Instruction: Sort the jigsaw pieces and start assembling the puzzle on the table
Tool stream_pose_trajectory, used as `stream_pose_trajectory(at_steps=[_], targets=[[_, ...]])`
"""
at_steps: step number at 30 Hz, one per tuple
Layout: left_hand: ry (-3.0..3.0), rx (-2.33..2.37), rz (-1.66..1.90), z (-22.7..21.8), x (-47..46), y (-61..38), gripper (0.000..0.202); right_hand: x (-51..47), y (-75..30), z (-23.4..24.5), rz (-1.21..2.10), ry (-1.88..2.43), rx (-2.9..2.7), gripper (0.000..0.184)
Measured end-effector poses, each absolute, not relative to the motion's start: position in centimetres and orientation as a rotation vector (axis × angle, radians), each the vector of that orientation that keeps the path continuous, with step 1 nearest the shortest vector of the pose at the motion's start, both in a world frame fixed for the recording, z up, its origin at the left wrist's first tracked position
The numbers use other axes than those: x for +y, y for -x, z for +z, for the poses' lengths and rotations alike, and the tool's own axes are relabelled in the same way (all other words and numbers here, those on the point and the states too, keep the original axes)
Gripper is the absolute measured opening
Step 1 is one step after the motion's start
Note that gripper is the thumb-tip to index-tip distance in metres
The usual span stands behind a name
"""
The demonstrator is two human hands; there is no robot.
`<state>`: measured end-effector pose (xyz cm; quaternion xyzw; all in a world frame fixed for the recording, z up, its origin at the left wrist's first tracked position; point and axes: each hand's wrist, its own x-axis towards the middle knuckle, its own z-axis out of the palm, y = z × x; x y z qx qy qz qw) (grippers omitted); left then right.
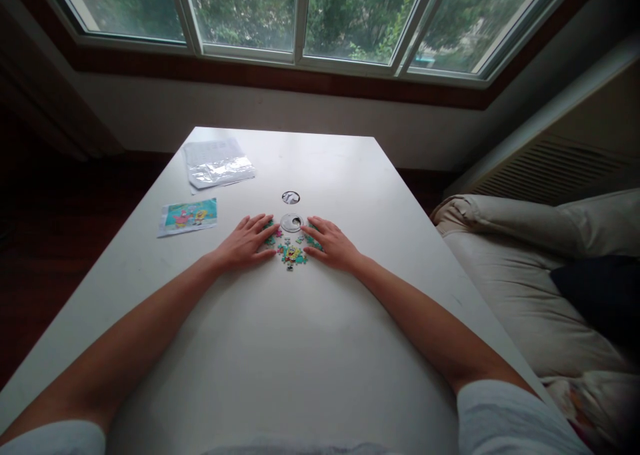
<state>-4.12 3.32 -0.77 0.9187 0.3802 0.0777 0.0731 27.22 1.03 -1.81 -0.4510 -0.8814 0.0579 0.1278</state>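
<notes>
Small jigsaw puzzle pieces (292,254) lie in a cluster on the white table (295,348), several of them joined into a patch with a yellow cartoon figure on turquoise. My left hand (247,243) rests flat at the left of the cluster, fingers spread over a few turquoise pieces. On the other side my right hand (333,243) lies palm down, its fingers apart and partly covering more pieces. Between the fingertips sits a round clear lid or tin (291,223). Behind it is a second round, shiny disc (291,197). What lies under the palms is hidden.
To the left lies a printed picture card (189,216) with cartoon figures. Beyond it, a clear plastic bag (220,164) rests on paper near the far left corner. A beige sofa (530,288) stands along the right side, and a window (300,22) is ahead.
</notes>
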Motion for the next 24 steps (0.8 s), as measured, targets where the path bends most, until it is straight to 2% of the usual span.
stream_pose_trajectory(at_steps=[11,19,24], targets=[[-2.762,1.198,0.200,-1.5,5.8,3.0,0.068,2.9,-27.4,-2.2,0.124,1.369,-2.563,0.067],[-2.752,1.202,0.095,-1.6,6.8,2.5,0.076,4.5,-27.6,-2.9,0.196,1.401,-2.634,0.078],[-2.731,1.213,0.205,-1.3,7.0,2.3,0.077,4.8,-27.7,-2.6,0.173,1.412,-2.591,0.077]])
